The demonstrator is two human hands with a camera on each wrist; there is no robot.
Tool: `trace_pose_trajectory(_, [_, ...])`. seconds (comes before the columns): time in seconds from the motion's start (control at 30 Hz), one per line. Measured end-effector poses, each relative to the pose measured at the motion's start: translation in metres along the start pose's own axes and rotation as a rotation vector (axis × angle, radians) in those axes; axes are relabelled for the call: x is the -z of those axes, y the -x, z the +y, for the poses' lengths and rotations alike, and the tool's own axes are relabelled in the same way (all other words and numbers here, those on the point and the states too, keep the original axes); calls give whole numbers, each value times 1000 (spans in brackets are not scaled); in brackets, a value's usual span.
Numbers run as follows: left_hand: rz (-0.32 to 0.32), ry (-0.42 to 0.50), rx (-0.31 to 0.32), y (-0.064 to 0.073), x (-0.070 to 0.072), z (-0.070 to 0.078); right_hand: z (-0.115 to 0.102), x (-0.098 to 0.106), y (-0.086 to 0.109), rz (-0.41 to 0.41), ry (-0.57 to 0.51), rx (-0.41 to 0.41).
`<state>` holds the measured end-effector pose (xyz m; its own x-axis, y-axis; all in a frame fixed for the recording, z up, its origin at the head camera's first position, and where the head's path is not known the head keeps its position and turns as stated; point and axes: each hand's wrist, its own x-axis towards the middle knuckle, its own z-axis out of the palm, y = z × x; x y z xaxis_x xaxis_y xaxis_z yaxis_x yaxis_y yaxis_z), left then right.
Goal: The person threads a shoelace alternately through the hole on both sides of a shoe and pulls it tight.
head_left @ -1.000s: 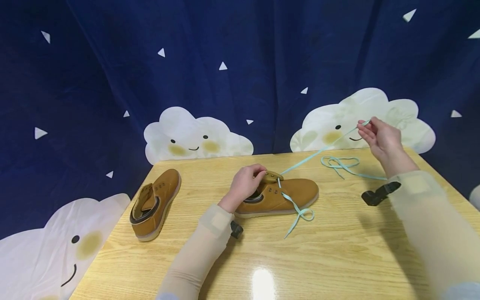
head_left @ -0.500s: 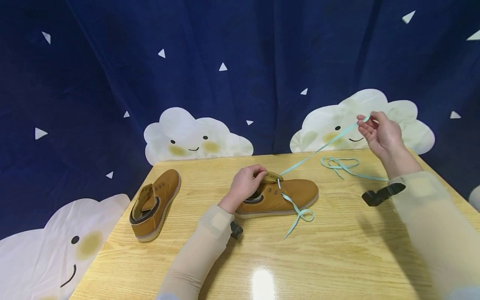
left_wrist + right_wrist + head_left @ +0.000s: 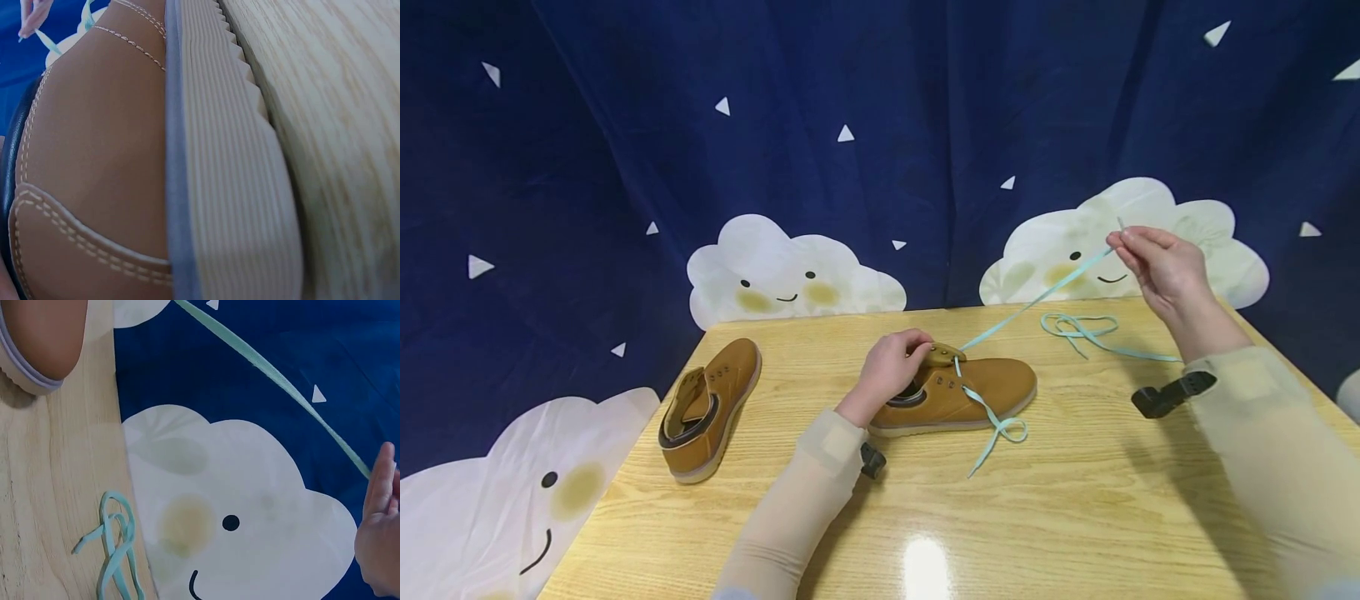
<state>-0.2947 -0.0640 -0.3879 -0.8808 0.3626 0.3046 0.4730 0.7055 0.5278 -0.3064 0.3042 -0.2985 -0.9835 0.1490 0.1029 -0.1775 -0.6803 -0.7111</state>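
A tan shoe (image 3: 1000,375) lies on the table with its toe to the right in the head view. My left hand (image 3: 886,368) pinches the shoe's far eyelet flap (image 3: 943,355) near the opening. A pale mint shoelace (image 3: 1037,300) passes through the front eyelets. Above the table to the right, my right hand (image 3: 1172,262) pinches this lace close to its tip, which points up past the fingers, and the lace runs taut down to the shoe. Its other end hangs over the shoe's near side in a small loop. In the left wrist view, the shoe's side (image 3: 100,144) fills much of the frame.
A second tan shoe (image 3: 741,367), unlaced, stands at the left of the wooden table (image 3: 1000,533). Another mint lace (image 3: 1093,329) lies loosely looped at the back right. Behind the table hangs a dark blue curtain (image 3: 925,83) with white clouds.
My right hand has shifted its fingers on the lace, so the tip now sticks up above them; its wrist has moved slightly right. The left hand and the shoe stay put.
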Motion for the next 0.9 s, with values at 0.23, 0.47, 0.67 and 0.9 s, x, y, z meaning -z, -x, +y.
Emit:
trace_pose_trajectory(0.23, [-2, 0, 8, 0, 0, -1, -4, 1, 0, 30, 35, 29])
trace_pose_trajectory(0.47, [1, 3, 2, 0, 0, 0, -8, -3, 4, 85, 114, 80])
trace_pose_trajectory(0.67, [-2, 2, 2, 1, 1, 2, -5, -15, 11, -50, 159, 199])
trace_pose_trajectory(0.9, [59, 77, -28, 1, 1, 0, 2, -31, 23, -266, 224, 247])
